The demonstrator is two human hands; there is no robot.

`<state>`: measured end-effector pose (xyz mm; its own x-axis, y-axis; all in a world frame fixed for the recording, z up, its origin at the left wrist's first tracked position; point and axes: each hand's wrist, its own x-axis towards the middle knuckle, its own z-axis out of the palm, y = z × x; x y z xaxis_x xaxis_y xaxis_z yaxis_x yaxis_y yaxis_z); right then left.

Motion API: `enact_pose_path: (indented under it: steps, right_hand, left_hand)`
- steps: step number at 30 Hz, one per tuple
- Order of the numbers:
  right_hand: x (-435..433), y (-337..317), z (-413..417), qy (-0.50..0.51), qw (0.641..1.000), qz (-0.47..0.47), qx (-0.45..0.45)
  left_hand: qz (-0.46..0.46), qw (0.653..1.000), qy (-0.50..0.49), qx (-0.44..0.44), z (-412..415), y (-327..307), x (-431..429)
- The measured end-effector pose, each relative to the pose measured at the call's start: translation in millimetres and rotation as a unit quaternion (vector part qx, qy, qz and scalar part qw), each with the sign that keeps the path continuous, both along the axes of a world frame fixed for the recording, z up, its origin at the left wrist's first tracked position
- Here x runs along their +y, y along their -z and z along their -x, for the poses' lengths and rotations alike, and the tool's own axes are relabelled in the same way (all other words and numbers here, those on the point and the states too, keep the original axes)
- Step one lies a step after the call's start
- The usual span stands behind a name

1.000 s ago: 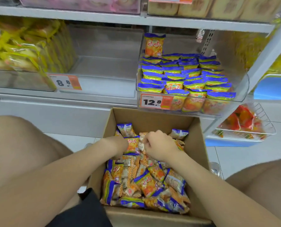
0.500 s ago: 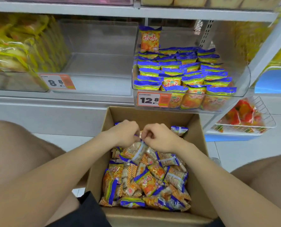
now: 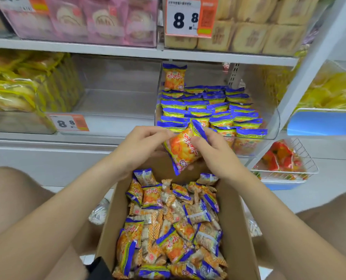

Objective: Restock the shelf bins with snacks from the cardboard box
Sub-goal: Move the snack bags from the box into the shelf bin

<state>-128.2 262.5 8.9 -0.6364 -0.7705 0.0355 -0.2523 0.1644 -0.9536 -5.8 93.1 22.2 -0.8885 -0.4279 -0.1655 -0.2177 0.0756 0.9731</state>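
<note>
Both hands grasp one orange-and-blue snack packet (image 3: 185, 151), tilted, above the far end of the cardboard box (image 3: 236, 229): the left hand (image 3: 139, 148) pinches its upper left edge, the right hand (image 3: 212, 152) grips its right side, thumb on the printed face. Below, the box holds a loose heap of like packets (image 3: 168, 229). Just beyond the hands, a clear shelf bin (image 3: 269, 126) carries rows of the same packets; one packet (image 3: 174, 77) stands upright at its back. The neighbouring bin (image 3: 115, 102) to the left bears an orange price tag (image 3: 69, 122).
</note>
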Motion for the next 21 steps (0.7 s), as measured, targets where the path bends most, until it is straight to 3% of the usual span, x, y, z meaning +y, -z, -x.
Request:
enact_pose_path:
  steps: [5,13,14,16,19,21]
  right_hand:
    - [-7.8,-4.0,-1.3,0.081,0.992,0.026,-0.09]
    - [-13.2,-1.5,-3.5,0.117,0.984,0.1,-0.092]
    - [-15.7,-2.8,-4.3,0.12,0.983,0.11,-0.081]
    - [-22.4,-5.8,0.2,0.147,0.981,0.122,-0.039]
    - [-37.9,-10.3,21.7,0.219,0.966,0.119,0.071]
    - [-52.6,-11.2,44.9,0.261,0.948,0.081,0.166]
  left_hand:
    - [0.023,0.999,-0.019,0.021,3.6,3.2,-1.8]
    - [-0.035,0.99,-0.071,0.116,11.3,0.3,-1.6]
    - [0.002,0.99,-0.074,0.118,12.8,-0.2,-2.6]
    - [0.167,0.974,-0.099,0.121,16.1,0.8,-9.4]
    - [0.41,0.894,-0.124,0.134,23.6,5.3,-26.4]
    - [0.497,0.855,-0.1,0.113,31.0,10.5,-38.7]
